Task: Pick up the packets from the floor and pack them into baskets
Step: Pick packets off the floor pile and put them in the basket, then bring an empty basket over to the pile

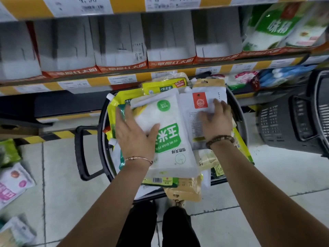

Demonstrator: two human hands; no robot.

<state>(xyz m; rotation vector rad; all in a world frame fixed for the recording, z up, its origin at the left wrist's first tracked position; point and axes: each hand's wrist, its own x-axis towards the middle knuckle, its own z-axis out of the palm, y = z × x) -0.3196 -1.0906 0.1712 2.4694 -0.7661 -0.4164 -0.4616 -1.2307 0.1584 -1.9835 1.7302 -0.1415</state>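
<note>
- The shop shelf (124, 41), lined with white cartons with red fronts, stands beyond both hands.
- The tiled floor (267, 175) spreads beneath and around the arms.
- A black basket (239, 111) sits directly under the hands, heaped with packets. A second black basket (284, 122) stands to the right of the right hand.
- A white-and-green corn starch packet (169, 138) lies on top of the heap, under the left hand.
- A white packet with a red label (192, 118) lies just beside it, under the right hand.
- Yellow packets (163, 86) lie past the fingertips, deeper in the pile.
- Pink-and-white packets (12, 184) lie on the floor, well to the left of the left hand.
- The left hand (133, 138) lies spread on the corn starch packet with fingers straight and thumb across its face, not clenched.
- The right hand (215, 120) presses flat on the red-label packet, fingers splayed.
</note>
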